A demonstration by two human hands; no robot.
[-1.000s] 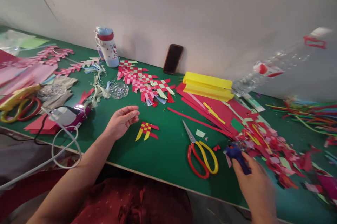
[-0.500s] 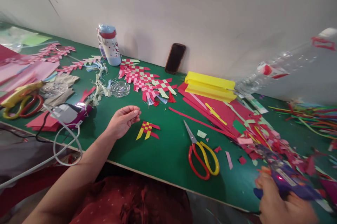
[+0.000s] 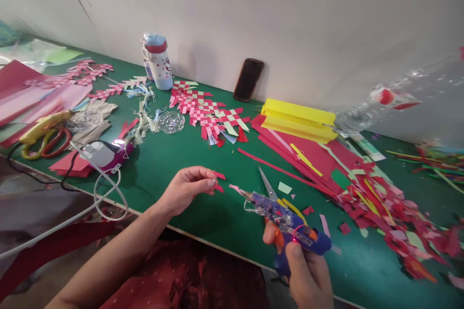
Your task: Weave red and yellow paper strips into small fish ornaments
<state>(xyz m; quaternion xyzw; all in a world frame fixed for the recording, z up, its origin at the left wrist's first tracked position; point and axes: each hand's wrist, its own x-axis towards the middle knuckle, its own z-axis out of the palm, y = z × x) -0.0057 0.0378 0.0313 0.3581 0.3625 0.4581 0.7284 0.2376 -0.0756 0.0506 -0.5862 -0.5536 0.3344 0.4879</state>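
Hands low over the near edge of the desk. Right hand clenched round the grip of a blue glue gun, one finger by the orange trigger. Long axis of the glue gun running from lower right to upper left, tilted slightly up. Nozzle aimed left at the left hand, its tip just short of the fingers and clear of the desk.

Left hand pinching a red and yellow woven piece between thumb and fingertips. Most of the piece hidden by the fingers, red strip ends poking out to the right, towards the nozzle. Piece at the front middle of the desk; lifted or resting on it, cannot tell.

Just behind the glue gun, scissors, blades pointing away to the upper left, yellow handle partly covered.

Farther back, a row of pink and red weaves, with a small glass dish and tassels to their left. At the wall, a drink bottle upright and a phone leaning.

To the right, yellow sheets on red sheets, then a heap of scraps and a clear bottle, blurred.

To the left, a second gun with its cable, and more scissors, red and yellow.
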